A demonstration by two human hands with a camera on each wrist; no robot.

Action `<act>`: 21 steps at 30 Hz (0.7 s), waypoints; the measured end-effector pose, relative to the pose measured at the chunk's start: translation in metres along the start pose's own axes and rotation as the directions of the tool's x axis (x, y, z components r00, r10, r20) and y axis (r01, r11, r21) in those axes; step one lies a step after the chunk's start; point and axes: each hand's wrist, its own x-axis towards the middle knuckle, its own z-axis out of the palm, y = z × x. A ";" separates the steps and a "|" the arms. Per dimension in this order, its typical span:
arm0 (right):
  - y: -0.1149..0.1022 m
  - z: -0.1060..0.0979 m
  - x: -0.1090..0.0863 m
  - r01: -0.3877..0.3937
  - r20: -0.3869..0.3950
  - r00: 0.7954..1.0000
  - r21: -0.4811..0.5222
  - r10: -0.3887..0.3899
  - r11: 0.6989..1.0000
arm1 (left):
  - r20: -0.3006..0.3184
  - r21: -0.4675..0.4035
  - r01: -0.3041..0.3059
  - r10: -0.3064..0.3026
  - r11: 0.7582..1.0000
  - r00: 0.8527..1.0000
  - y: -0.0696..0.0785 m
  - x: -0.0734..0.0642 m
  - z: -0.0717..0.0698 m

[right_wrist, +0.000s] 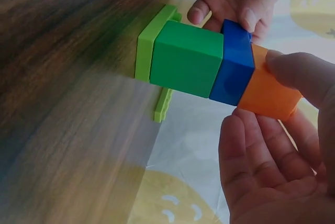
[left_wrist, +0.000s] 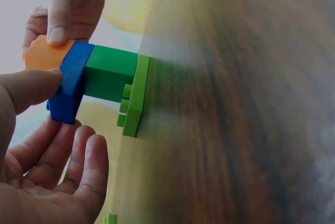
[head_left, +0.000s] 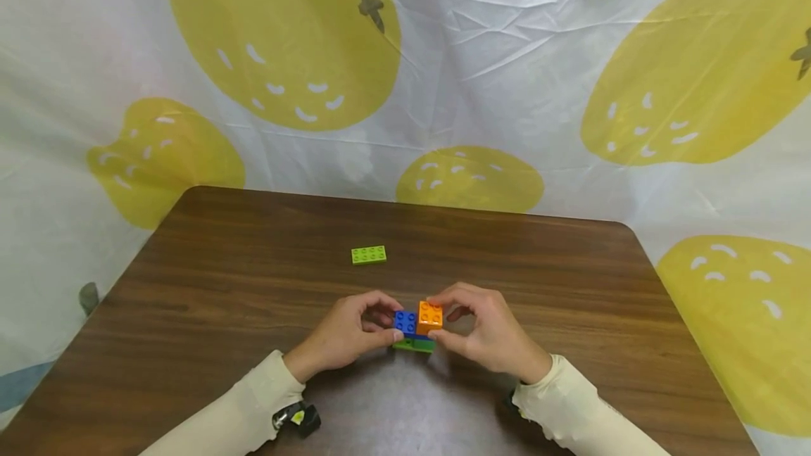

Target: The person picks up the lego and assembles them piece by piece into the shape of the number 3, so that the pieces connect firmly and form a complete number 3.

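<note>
The left hand (head_left: 345, 338) pinches the blue brick (head_left: 405, 323) between thumb and fingertips, seemingly to steady it. The right hand (head_left: 486, 329) pinches the orange brick (head_left: 430, 317) atop the blue one's right end, thumb and fingers opposed, probably for alignment. Below the fingers, a green brick (right_wrist: 186, 59) on a lime base (left_wrist: 136, 101) supports both. Well beyond the fingertips lies a loose lime plate (head_left: 369, 255).
</note>
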 end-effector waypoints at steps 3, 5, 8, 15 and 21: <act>0.000 -0.001 0.002 -0.001 0.013 1.000 -0.002 0.001 1.000 | 0.002 0.001 0.000 0.000 1.000 1.000 0.000 0.000 0.000; 0.000 -0.002 0.003 -0.001 0.020 1.000 -0.008 0.001 1.000 | 0.004 0.004 0.000 0.000 1.000 1.000 0.000 0.000 -0.001; -0.001 -0.003 0.003 -0.001 0.025 1.000 -0.019 0.002 1.000 | 0.007 0.007 -0.005 0.005 1.000 1.000 0.000 0.000 -0.001; 0.001 -0.002 0.004 -0.004 0.023 1.000 -0.027 0.004 1.000 | 0.004 0.006 -0.001 0.001 1.000 1.000 0.000 0.000 -0.001; 0.001 -0.005 0.004 0.004 0.024 1.000 -0.028 -0.003 1.000 | 0.004 0.004 0.012 -0.012 1.000 1.000 0.000 0.000 0.000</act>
